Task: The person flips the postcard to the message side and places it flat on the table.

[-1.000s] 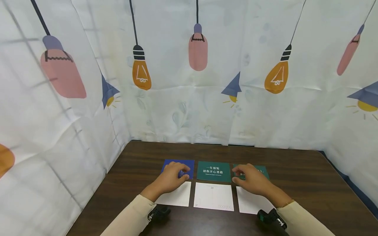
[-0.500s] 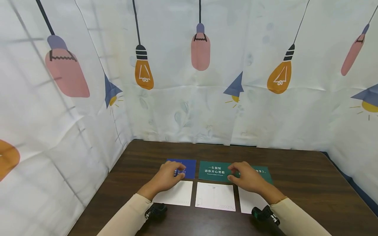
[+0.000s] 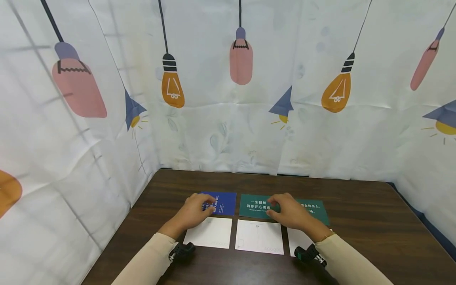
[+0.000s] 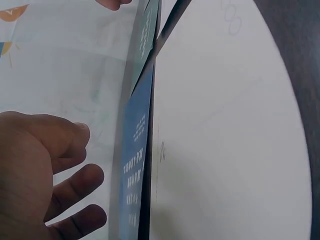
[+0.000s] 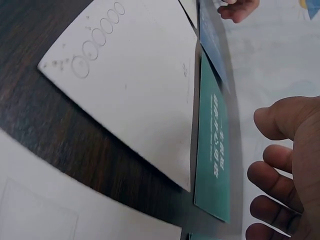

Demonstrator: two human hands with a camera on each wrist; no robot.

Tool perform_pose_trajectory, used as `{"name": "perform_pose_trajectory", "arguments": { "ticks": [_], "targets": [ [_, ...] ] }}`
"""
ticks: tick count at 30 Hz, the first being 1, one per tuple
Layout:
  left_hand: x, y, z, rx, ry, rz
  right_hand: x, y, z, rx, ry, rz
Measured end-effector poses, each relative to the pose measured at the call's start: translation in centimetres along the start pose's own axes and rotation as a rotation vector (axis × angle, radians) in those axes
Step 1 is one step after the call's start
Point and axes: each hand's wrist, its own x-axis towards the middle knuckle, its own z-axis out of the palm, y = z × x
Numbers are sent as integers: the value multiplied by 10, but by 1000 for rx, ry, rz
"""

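My left hand (image 3: 192,211) hovers over the left side of a blue postcard (image 3: 227,204) with pale lettering, its fingers loosely bent and holding nothing. Over the gap between a middle green postcard (image 3: 251,206) and a right green postcard (image 3: 318,211) is my right hand (image 3: 288,211), likewise with nothing in its grasp. In the right wrist view its fingers (image 5: 272,177) are relaxed and apart from the middle green postcard. Nearer to me lie a left white card (image 3: 213,234), a middle white card (image 3: 260,237) and a right white card (image 3: 298,239), the last partly hidden by my right arm.
The cards lie in two rows on a dark wooden table (image 3: 349,206). A white curtain (image 3: 221,138) printed with lamps stands behind and along the sides. Each wrist wears a small black camera, seen as the left camera (image 3: 183,251) and the right camera (image 3: 308,253).
Both hands have drifted left above the cards. More of the blue postcard and the right green one shows, while the right hand now covers part of the middle green one. The cards look unmoved.
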Motion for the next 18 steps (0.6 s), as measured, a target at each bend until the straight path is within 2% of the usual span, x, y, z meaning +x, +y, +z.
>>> {"name": "perform_pose_trajectory", "arguments": {
  "ticks": [9, 18],
  "targets": [
    [3, -18, -6, 24, 0, -52, 10, -9, 8, 28, -4, 23],
    [2, -29, -17, 25, -13, -107, 19, -15, 16, 28, -4, -2]
  ]
}}
